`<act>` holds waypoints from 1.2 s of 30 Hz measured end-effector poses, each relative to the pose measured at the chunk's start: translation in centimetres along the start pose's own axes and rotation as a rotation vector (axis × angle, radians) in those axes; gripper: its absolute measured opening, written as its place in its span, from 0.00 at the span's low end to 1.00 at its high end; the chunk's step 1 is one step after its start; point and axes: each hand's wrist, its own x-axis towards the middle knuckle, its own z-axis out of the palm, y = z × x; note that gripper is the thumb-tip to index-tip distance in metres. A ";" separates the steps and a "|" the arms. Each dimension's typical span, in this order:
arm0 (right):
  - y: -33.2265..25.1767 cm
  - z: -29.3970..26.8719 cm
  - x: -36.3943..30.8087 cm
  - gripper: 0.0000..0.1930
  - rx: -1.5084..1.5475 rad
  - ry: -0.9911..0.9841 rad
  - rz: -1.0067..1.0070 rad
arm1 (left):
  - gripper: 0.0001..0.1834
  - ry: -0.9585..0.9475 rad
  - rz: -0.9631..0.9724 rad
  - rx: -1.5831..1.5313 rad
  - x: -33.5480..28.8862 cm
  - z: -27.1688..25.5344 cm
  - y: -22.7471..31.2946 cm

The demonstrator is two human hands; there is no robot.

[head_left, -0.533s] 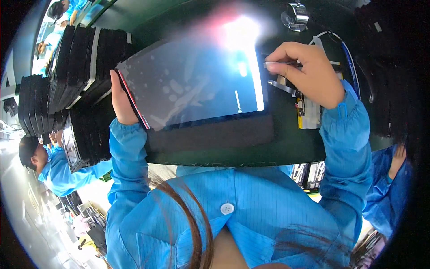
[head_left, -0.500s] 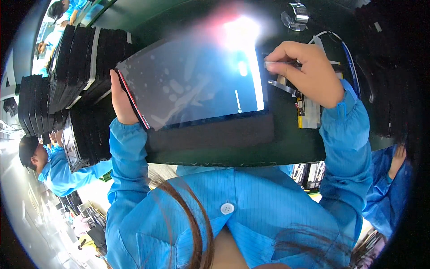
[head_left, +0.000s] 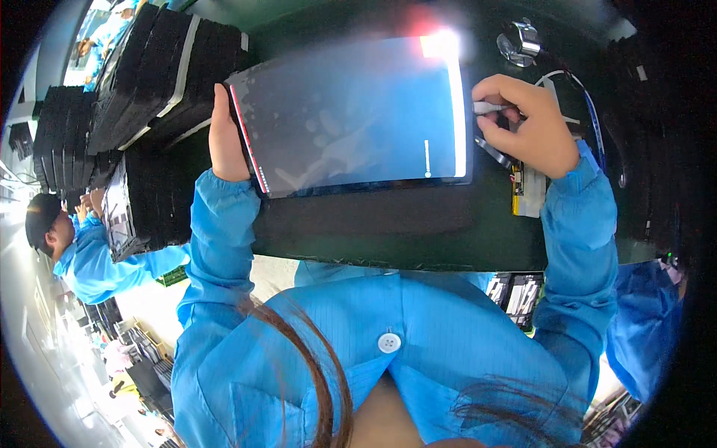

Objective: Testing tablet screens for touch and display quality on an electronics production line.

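A tablet [head_left: 351,127] with its screen lit lies tilted on the dark green bench, a bright glare at its far right corner. My left hand [head_left: 228,142] is closed around its left edge, thumb along the side and fingers hidden beneath. Just off the tablet's right edge, my right hand [head_left: 532,123] pinches a whitish cable plug [head_left: 488,107] between thumb and fingers. A small gap shows between plug and tablet. Under this hand lie metal tweezers [head_left: 493,152] and a flat silver and yellow part like a battery [head_left: 529,193].
Stacked black foam trays [head_left: 146,82] stand at the left, close to my left hand. A shiny round metal object [head_left: 519,42] sits at the back right, near a looped white and blue cable [head_left: 590,112]. A dark mat [head_left: 358,224] lies before the tablet. A person [head_left: 82,246] works at left.
In the picture, the whole bench scene has shifted right, tablet and hands with it. The plug shows more clearly between my right fingers, still beside the tablet's right edge.
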 end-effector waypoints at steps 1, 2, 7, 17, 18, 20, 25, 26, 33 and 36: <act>0.0 0.0 0.1 0.07 -0.002 -0.005 -0.002 | 0.32 -0.007 0.001 -0.003 0.1 -0.1 0.0; -0.1 0.1 0.1 0.08 -0.034 0.001 0.027 | 0.32 -0.015 0.002 -0.006 0.0 -0.1 -0.1; 0.8 0.6 0.4 0.11 -0.192 0.118 -0.008 | 0.31 -0.008 -0.027 -0.054 -0.1 0.3 0.0; 2.0 0.5 0.3 0.13 -0.280 0.142 -0.092 | 0.31 -0.008 -0.027 -0.028 0.0 0.1 -0.2; 2.4 0.6 0.3 0.15 -0.302 0.217 -0.147 | 0.31 -0.006 -0.026 -0.032 0.0 0.1 -0.2; 2.4 0.0 0.8 0.20 -0.258 0.317 -0.034 | 0.31 -0.038 -0.038 -0.029 0.0 0.0 -0.1; 3.6 -1.6 1.7 0.39 -0.820 0.533 -0.069 | 0.31 -0.040 -0.026 -0.010 0.4 -0.8 -0.2; 2.7 -1.7 1.3 0.39 -0.823 0.529 -0.071 | 0.31 0.000 -0.004 0.027 0.5 -0.8 -0.3; -3.3 2.6 -0.7 0.49 -0.413 0.233 -0.244 | 0.33 -0.034 -0.068 0.009 0.0 -0.2 0.0; -2.9 3.3 -1.1 0.51 -0.472 0.196 -0.121 | 0.34 -0.038 -0.051 0.083 0.3 -0.6 -0.1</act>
